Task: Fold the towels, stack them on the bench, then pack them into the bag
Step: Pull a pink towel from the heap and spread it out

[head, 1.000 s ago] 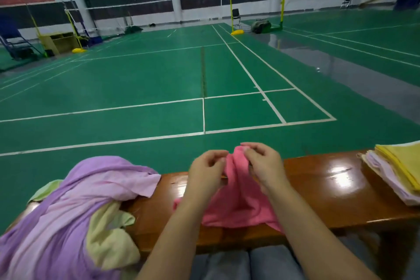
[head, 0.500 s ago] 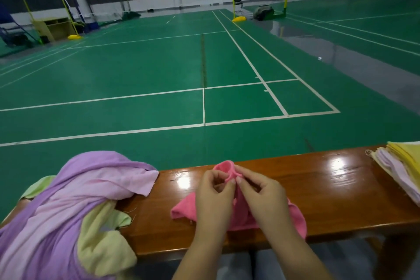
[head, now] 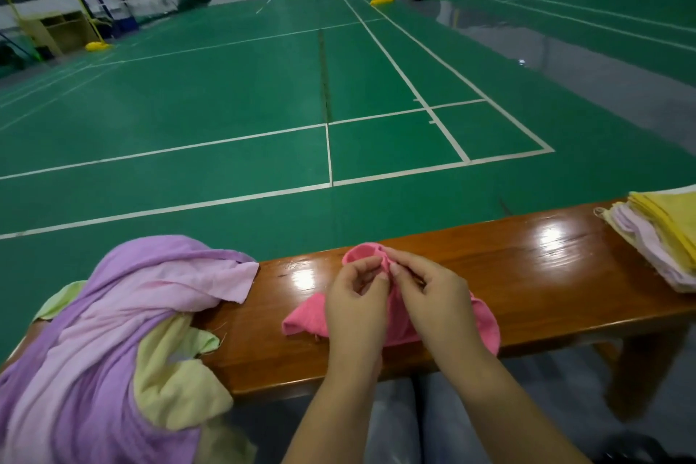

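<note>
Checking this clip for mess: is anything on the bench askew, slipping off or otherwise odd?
The unfolded pile of purple and pale yellow towels is heaped over the bench end, spilling past its edge. The pink towel, pinched by left hand and right hand, is bunched. The folded stack looks tidy.

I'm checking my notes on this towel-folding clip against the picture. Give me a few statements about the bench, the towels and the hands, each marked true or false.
1. Both hands pinch the pink towel: the left hand and the right hand meet at its bunched top edge. True.
2. The pink towel lies flat and neatly folded. False: it is crumpled, with one part lifted by the fingers.
3. A stack of folded towels sits at the right end of the bench. True.
4. The heap of unfolded towels is all pink. False: it is purple, pale pink and yellow-green.
5. A bag stands on the bench. False: none is in view.
</note>
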The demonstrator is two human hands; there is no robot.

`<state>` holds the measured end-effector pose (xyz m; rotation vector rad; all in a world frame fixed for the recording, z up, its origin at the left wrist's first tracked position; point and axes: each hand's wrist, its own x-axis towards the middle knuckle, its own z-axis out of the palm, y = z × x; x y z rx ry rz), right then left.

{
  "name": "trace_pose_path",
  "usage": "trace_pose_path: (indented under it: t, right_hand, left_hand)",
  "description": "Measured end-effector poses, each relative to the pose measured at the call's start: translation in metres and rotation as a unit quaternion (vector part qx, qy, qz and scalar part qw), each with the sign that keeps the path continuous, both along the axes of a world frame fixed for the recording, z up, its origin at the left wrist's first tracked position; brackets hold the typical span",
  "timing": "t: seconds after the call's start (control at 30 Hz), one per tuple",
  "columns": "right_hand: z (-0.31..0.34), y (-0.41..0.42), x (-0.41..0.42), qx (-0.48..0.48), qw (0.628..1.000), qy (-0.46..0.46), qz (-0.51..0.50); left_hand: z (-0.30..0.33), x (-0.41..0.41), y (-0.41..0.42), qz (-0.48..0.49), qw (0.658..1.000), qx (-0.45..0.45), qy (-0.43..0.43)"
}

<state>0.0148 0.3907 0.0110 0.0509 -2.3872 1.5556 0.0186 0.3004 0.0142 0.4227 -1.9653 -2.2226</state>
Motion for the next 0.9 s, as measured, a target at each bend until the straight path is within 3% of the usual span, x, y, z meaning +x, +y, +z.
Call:
trace_pose_path:
  t: [0.23,0.43,0.5,0.57,0.63,0.67,0.8,0.9]
  right_hand:
    - [0.0,0.005,0.002,0.043,0.999,0.003,0.025]
    - [-0.004,0.017,-0.004,0.024,1.0,0.004,0.011]
    - [-0.001,0.022,-0.006,0.024,0.999,-0.003,0.023]
    - [0.003,0.026,-0.007,0.017,0.999,-0.012,0.031]
    - [0.009,0.029,-0.008,0.004,0.999,-0.024,0.046]
    - [0.012,0.029,-0.008,-0.001,0.998,-0.032,0.055]
    - [0.018,0.031,-0.007,0.0,0.996,-0.033,0.078]
    - [0.016,0.033,-0.006,0.005,0.995,-0.029,0.093]
  left_hand:
    - [0.005,0.007,0.001,-0.006,0.987,0.158,-0.002]
    - [0.004,0.003,-0.007,-0.071,0.979,0.189,-0.01]
    - [0.002,0.0,-0.017,-0.081,0.989,0.124,0.002]
    - [-0.005,-0.011,-0.034,-0.039,0.997,-0.056,0.02]
    - [-0.014,-0.029,-0.054,-0.012,0.974,-0.225,0.017]
    - [-0.017,-0.038,-0.063,-0.024,0.966,-0.258,0.0]
    - [-0.023,-0.067,-0.082,-0.118,0.981,-0.148,-0.048]
    - [-0.024,-0.078,-0.085,-0.189,0.97,-0.147,-0.04]
